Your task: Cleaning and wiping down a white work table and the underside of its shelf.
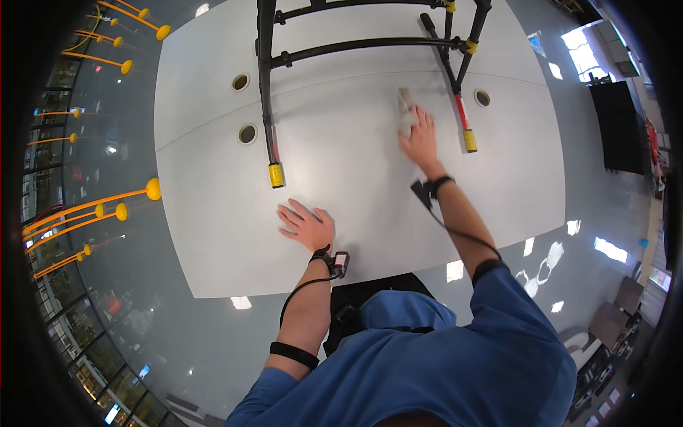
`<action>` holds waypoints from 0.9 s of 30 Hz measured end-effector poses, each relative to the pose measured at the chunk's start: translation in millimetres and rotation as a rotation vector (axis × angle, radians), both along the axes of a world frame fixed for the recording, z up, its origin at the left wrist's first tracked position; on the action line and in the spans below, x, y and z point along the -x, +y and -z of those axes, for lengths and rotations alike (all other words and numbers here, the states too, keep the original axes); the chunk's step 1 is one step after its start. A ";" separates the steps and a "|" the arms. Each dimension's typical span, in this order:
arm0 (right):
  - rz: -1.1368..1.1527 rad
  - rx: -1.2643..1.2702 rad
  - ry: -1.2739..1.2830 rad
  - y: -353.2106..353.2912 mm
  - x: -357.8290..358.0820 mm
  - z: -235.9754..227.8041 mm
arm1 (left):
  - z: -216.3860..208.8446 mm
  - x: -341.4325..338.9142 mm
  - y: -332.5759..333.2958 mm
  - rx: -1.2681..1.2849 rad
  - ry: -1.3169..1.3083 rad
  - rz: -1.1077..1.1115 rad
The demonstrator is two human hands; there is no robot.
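My right hand (pixel 421 146) reaches forward over the white table (pixel 356 235) and holds a crumpled light-grey cloth (pixel 407 107) down against its surface. Part of the cloth sticks out ahead of the fingers and beside the thumb; the rest is hidden under the palm. My left hand (pixel 309 225) rests palm down on the table nearer to me, its fingers spread and nothing in it. Just ahead of it is the yellow foot of a black tubular frame (pixel 276 176), not touching the hand. To the right of my right hand stands another yellow-ended leg with a red band (pixel 466 128).
Black crossbars (pixel 356 48) join the frame's legs at the far side. Round ringed holes (pixel 247 134) pierce the tabletop. Orange rods with yellow balls (pixel 152 189) stand at the left. A dark cabinet (pixel 617 127) is at the right. Cables run along both my forearms.
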State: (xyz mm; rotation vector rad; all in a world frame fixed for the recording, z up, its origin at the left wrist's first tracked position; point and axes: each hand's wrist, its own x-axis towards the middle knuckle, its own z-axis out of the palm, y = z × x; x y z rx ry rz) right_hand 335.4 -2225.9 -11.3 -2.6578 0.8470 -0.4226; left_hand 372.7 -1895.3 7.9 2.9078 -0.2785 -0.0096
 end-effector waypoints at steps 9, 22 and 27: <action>-0.234 -0.087 -0.083 65.9 -22.9 -22.7 | 3.9 1.9 -1.0 -0.020 -0.023 0.017; -0.164 -0.278 0.072 150.3 307.0 -38.7 | 1.6 -0.8 0.7 -0.026 -0.004 0.025; 0.334 -0.090 -0.041 79.2 331.1 -38.7 | 1.6 -0.1 -1.9 -0.023 0.016 0.015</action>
